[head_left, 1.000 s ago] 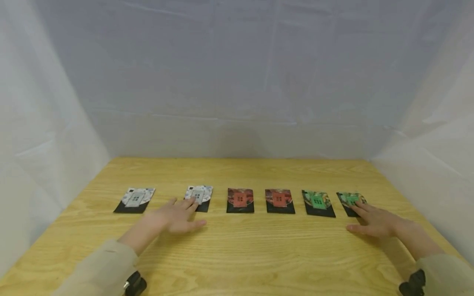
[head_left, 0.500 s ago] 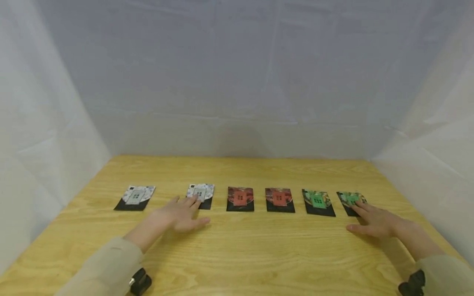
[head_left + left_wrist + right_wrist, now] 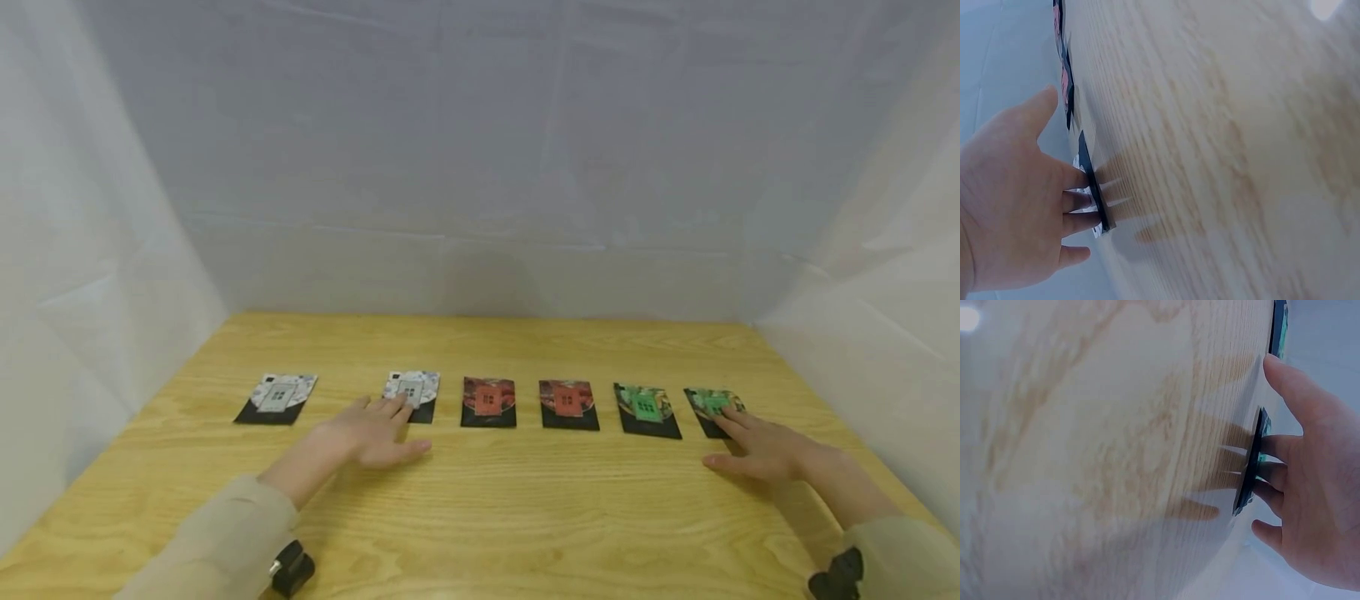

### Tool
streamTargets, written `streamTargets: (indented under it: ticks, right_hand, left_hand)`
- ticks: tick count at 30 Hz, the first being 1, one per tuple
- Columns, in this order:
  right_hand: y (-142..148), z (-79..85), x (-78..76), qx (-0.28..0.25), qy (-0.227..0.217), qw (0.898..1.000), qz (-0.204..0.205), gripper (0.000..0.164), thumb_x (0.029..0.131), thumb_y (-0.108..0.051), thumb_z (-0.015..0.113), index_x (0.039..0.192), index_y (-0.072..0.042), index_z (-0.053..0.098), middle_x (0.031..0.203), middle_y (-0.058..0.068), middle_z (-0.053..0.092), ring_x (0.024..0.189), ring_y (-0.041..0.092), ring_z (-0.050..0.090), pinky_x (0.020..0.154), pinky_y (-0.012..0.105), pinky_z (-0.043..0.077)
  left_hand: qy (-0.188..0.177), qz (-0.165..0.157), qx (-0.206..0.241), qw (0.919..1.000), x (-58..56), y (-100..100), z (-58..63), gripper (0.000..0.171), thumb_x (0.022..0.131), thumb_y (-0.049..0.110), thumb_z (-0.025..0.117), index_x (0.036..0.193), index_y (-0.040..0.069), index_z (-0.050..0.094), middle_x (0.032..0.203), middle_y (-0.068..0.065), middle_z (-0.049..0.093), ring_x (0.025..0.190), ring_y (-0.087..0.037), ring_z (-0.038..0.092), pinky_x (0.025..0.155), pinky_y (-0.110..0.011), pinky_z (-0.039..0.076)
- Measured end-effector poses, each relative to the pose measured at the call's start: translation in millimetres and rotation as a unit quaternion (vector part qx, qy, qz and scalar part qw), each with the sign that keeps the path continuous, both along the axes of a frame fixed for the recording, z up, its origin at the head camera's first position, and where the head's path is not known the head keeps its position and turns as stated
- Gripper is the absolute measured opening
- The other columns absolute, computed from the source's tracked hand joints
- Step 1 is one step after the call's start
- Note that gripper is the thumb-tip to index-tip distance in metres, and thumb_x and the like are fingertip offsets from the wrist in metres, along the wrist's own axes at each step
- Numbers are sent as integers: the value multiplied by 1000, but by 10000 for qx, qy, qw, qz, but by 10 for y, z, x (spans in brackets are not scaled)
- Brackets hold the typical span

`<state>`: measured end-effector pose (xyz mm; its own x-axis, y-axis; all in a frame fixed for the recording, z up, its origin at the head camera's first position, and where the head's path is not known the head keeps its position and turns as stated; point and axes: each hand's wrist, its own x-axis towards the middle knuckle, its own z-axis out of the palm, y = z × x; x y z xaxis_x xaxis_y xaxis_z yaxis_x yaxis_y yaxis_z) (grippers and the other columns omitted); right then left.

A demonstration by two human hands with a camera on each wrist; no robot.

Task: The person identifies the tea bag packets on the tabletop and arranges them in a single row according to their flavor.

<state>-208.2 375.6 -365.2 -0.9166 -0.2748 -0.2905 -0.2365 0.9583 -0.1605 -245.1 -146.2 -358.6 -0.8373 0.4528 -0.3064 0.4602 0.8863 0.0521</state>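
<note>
Item: second grey packet (image 3: 411, 393), on the table (image 3: 480, 500), second from the left end of a row of six. My left hand (image 3: 375, 433) lies flat, fingers straight and spread, fingertips (image 3: 1079, 203) on its near edge.

Item: outer green packet (image 3: 712, 408), far right end of the row. My right hand (image 3: 753, 450), likewise flat with fingers extended, rests its fingertips on the packet's near corner.

Between these two, counting rightward from the second grey packet: two red packets (image 3: 488, 401), one further green packet (image 3: 645, 409). To its left: first grey packet (image 3: 276, 397), untouched.

Risk, as I judge it: flat fingers pressing thin packets may slide them crooked or into a neighbour, the red one standing just beside.
</note>
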Motion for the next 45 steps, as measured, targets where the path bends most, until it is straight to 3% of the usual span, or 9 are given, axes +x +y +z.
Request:
streamTargets:
  ticks: [17,24,30,38,45]
  right_hand:
    - [-5,-5,8,-18,40,10000,-4,84,90,-53,51,137,13,32,140,40,18,121,61,24,88,71,29]
    - [-3,-5,4,-43,-11,10000,-28,84,90,-54,50,138,13,31,141,40,18,121,61,23,87,71,29]
    - [6,-1,2,-29,-33,10000,-45,85,90,-54,50,138,13,31,140,40,18,121,61,23,87,72,28]
    - [11,-9,-11,-12,-42,10000,-36,85,89,-54,51,138,13,31,140,40,18,122,61,23,87,72,28]
    - [18,-7,-14,-90,-65,9999,-24,85,90,-53,51,138,14,30,140,41,17,121,62,22,86,73,28]
  left_hand:
    - [-35,-16,69,10000,39,-2,29,83,92,63,31,145,-1,26,151,-20,17,138,-36,15,110,-53,10]
    - [266,-128,259,9992,29,-88,4,79,93,60,34,147,2,24,153,-19,10,139,-36,11,110,-55,9]
    - [380,28,567,9977,22,-317,22,79,93,58,38,146,1,24,152,-23,11,137,-40,13,108,-59,7]
    - [693,424,665,9945,4,-772,-12,82,92,59,39,145,-3,24,148,-29,16,133,-49,17,105,-63,9]
    - [742,703,888,9908,-3,-1139,-34,83,93,55,41,143,-9,22,146,-33,16,131,-51,16,103,-65,8]
